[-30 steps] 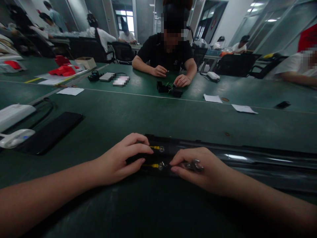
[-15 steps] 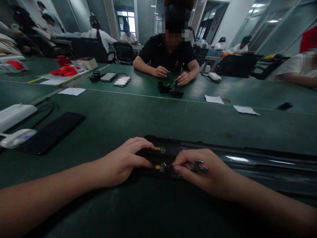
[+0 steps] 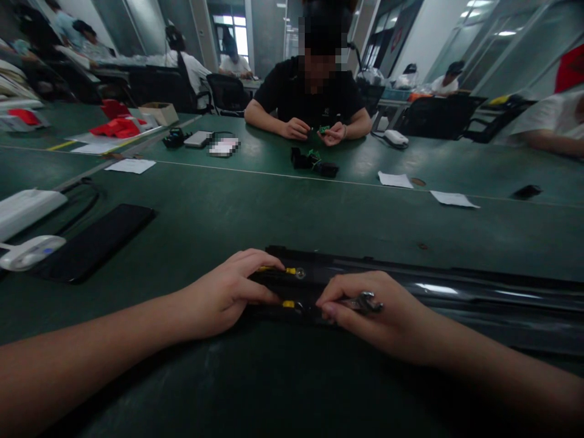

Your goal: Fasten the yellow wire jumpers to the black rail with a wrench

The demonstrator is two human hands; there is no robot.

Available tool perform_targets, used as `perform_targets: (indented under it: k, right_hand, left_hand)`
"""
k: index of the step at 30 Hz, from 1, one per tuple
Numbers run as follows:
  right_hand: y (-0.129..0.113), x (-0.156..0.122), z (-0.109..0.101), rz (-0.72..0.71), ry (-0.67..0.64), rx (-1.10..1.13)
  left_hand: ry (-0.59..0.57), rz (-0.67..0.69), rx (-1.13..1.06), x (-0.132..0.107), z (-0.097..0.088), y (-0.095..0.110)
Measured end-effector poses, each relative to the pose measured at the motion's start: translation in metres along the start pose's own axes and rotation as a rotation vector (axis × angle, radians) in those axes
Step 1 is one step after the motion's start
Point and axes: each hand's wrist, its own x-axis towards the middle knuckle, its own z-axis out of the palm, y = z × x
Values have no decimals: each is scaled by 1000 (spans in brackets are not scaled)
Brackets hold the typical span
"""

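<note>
A long glossy black rail (image 3: pixel 456 295) lies across the green table (image 3: pixel 283 213) in front of me. Its left end carries two yellow terminals (image 3: pixel 288 303) with round metal screw heads (image 3: pixel 300 273). My left hand (image 3: pixel 223 292) grips that left end, fingers curled over it beside the yellow terminals. My right hand (image 3: pixel 369 313) is closed on a small metal wrench (image 3: pixel 365 302), whose open jaw sticks out past my knuckles. The wrench's other end points at the lower screw, hidden under my fingertips.
A black flat pad (image 3: pixel 95 240), a white device (image 3: pixel 30 251) and a white box (image 3: pixel 25 207) lie at the left. Paper slips (image 3: pixel 451 199) are at the right. A person in black (image 3: pixel 314 91) works opposite over small black parts (image 3: pixel 314 163). Other people sit behind.
My hands have hardly moved on the rail. The lower screw head is now covered by my right fingertips. The person opposite has lifted both hands together with a small green part.
</note>
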Motion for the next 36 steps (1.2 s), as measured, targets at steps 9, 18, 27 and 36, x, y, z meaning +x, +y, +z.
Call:
perform_targets:
  k: [9, 18, 27, 36]
  right_hand:
    - [0, 1, -1, 18, 11, 0]
    - [2, 2, 2, 45, 29, 7]
    - [2, 1, 1, -41, 35, 53]
    - [2, 4, 1, -59, 48, 75]
  left_hand:
    - [9, 5, -15, -2, 0, -1]
    - [-19, -18, -28, 1, -3, 2]
    - [-34, -25, -23, 3, -5, 5]
    - [-21, -15, -20, 1, -4, 3]
